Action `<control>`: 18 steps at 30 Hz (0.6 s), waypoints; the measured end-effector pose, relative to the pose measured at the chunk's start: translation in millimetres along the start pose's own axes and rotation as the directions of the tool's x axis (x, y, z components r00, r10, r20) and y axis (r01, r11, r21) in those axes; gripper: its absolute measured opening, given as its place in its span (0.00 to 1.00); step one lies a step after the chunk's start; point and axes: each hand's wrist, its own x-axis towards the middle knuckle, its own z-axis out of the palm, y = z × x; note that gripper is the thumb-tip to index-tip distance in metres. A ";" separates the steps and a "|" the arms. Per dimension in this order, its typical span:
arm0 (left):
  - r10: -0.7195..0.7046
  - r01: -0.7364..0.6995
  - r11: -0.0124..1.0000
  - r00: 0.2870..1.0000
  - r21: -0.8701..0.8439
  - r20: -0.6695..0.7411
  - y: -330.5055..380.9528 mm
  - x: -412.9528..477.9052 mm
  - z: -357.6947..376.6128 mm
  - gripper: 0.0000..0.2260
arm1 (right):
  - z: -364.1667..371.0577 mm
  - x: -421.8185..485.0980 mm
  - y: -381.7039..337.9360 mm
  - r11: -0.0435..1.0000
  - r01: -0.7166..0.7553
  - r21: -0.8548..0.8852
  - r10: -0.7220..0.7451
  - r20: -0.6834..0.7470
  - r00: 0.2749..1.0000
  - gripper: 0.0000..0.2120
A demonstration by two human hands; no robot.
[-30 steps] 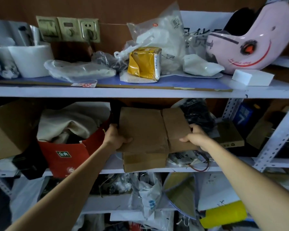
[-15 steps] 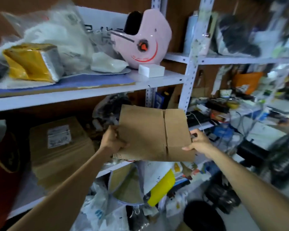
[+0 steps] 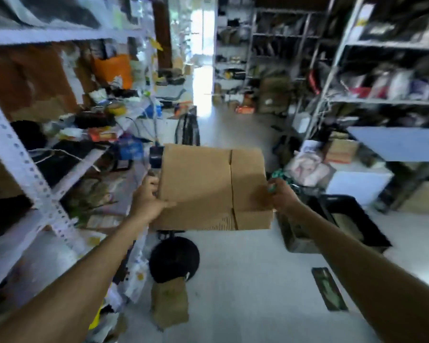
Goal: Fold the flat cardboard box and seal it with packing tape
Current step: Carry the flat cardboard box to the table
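Got the flat cardboard box up in the air in front of me, over the aisle floor — left hand pinching its left edge, thumb on top, right hand clamped on the right edge. My worry: I'm only gripping the edges, so if a loose flap snags the shelf post it could slip out.
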 end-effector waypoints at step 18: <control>0.339 -0.252 0.940 0.617 -0.230 0.710 229.8 -47.5 460.6 0.25 | -334.4 -134.0 252.7 0.867 -0.393 0.308 0.486 -0.701 0.522 0.23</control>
